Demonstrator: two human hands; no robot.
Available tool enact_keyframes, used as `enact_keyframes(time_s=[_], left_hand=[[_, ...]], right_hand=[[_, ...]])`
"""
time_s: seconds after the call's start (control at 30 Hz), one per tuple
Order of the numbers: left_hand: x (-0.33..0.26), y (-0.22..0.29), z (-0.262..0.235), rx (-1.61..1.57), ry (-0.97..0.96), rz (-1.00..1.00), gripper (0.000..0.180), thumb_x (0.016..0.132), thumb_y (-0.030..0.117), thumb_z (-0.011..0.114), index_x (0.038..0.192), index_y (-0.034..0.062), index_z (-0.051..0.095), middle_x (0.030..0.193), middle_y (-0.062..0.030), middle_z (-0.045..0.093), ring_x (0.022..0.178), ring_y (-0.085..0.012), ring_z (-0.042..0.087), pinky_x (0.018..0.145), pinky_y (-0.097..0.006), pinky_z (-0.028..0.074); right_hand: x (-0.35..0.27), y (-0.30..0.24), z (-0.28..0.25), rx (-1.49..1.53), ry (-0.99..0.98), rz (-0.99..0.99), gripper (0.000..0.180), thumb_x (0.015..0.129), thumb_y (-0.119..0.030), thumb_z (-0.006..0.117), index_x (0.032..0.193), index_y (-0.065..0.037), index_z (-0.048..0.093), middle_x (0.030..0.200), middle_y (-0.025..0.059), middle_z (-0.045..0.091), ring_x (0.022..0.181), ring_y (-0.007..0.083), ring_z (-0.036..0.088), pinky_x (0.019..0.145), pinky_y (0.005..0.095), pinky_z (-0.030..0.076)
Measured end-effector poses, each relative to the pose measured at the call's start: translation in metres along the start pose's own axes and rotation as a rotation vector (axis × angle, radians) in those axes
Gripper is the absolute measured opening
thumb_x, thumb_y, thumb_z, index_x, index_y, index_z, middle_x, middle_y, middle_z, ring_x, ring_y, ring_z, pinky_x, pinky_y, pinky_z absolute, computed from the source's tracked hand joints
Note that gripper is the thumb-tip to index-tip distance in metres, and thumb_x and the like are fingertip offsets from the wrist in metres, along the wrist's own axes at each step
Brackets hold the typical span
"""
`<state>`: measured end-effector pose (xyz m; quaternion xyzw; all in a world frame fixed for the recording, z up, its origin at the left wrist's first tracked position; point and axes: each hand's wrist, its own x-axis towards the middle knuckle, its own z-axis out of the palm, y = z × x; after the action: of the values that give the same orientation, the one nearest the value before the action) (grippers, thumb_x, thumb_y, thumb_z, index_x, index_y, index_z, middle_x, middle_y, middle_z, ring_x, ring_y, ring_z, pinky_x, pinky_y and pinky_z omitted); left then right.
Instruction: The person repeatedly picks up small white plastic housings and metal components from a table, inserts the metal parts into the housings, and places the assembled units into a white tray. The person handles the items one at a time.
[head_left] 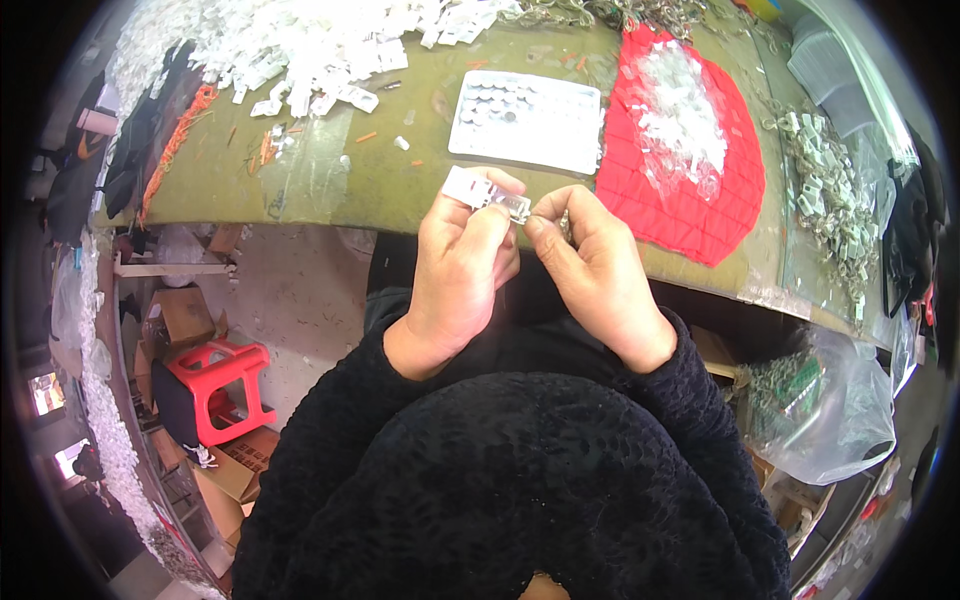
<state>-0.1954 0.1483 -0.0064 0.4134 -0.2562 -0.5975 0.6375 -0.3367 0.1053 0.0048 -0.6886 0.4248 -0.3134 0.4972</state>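
Observation:
My left hand (455, 265) is closed around a small white and clear plastic casing (478, 192), thumb on top, just past the table's near edge. Its clear end points toward my right hand (595, 265). Thumb and forefinger of that hand pinch together at the tip of this end. What they grip there is too small to make out. Beyond my hands lies a white tray (560, 125) with several rows of small round silvery discs (497, 98) in its left part. A red quilted cloth (695, 235) to its right bears a heap of clear plastic pieces (680, 115).
White plastic pieces (270, 50) are piled at the far left of the olive-green table (400, 195). Corded white pieces (830, 190) cover its right side. A red stool (225, 385) and open cardboard box (240, 465) stand below left; a clear plastic bag (835, 410) hangs below right.

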Motion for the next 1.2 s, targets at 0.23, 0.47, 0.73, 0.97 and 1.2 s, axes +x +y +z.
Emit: enact_keyframes(time_s=[0.23, 0.47, 0.73, 0.97, 1.2], left_hand=[[-0.006, -0.001, 0.002, -0.018, 0.009, -0.012, 0.018, 0.096, 0.004, 0.042, 0.110, 0.0045, 0.054, 0.066, 0.0033, 0.045, 0.048, -0.0026, 0.032, 0.043, -0.021, 0.027], [-0.010, -0.001, 0.007, -0.036, 0.008, -0.005, 0.019, 0.096, 0.003, 0.041, 0.111, 0.0039, 0.053, 0.065, 0.0040, 0.043, 0.048, -0.0020, 0.031, 0.043, -0.021, 0.026], [0.001, 0.005, 0.000, -0.191, -0.085, -0.201, 0.019, 0.097, 0.009, 0.046, 0.113, 0.0034, 0.056, 0.071, 0.0003, 0.051, 0.049, -0.0063, 0.038, 0.044, -0.024, 0.031], [0.008, 0.005, -0.006, -0.285, -0.157, -0.230, 0.031, 0.099, 0.019, 0.057, 0.123, -0.0011, 0.058, 0.083, -0.0029, 0.060, 0.056, -0.0112, 0.053, 0.048, -0.025, 0.042], [0.001, 0.023, -0.015, 0.160, -0.376, -0.020, 0.033, 0.099, 0.014, 0.057, 0.125, -0.0061, 0.054, 0.119, -0.0233, 0.064, 0.066, -0.0189, 0.067, 0.050, -0.026, 0.054]], right_hand=[[-0.002, -0.004, 0.002, -0.110, 0.015, -0.079, 0.012, 0.091, -0.007, 0.061, 0.096, 0.001, 0.054, 0.077, 0.0244, 0.064, 0.076, 0.0438, 0.065, 0.063, 0.0464, 0.050], [-0.005, -0.002, 0.001, -0.191, 0.013, -0.108, 0.013, 0.091, -0.008, 0.060, 0.097, 0.001, 0.053, 0.077, 0.0246, 0.064, 0.075, 0.0448, 0.064, 0.063, 0.0488, 0.050], [-0.004, 0.002, -0.014, -0.077, -0.030, -0.082, 0.011, 0.093, -0.010, 0.060, 0.097, -0.001, 0.055, 0.072, 0.0208, 0.065, 0.068, 0.0364, 0.067, 0.058, 0.0399, 0.051], [-0.008, -0.001, -0.026, -0.020, -0.151, -0.041, 0.019, 0.091, -0.010, 0.064, 0.101, 0.000, 0.053, 0.086, 0.0160, 0.066, 0.078, 0.0230, 0.068, 0.069, 0.0342, 0.052], [-0.007, -0.014, -0.022, 0.402, -0.101, -0.115, 0.034, 0.093, -0.006, 0.057, 0.124, -0.001, 0.045, 0.123, 0.0117, 0.054, 0.115, 0.0191, 0.052, 0.103, 0.0361, 0.039]])
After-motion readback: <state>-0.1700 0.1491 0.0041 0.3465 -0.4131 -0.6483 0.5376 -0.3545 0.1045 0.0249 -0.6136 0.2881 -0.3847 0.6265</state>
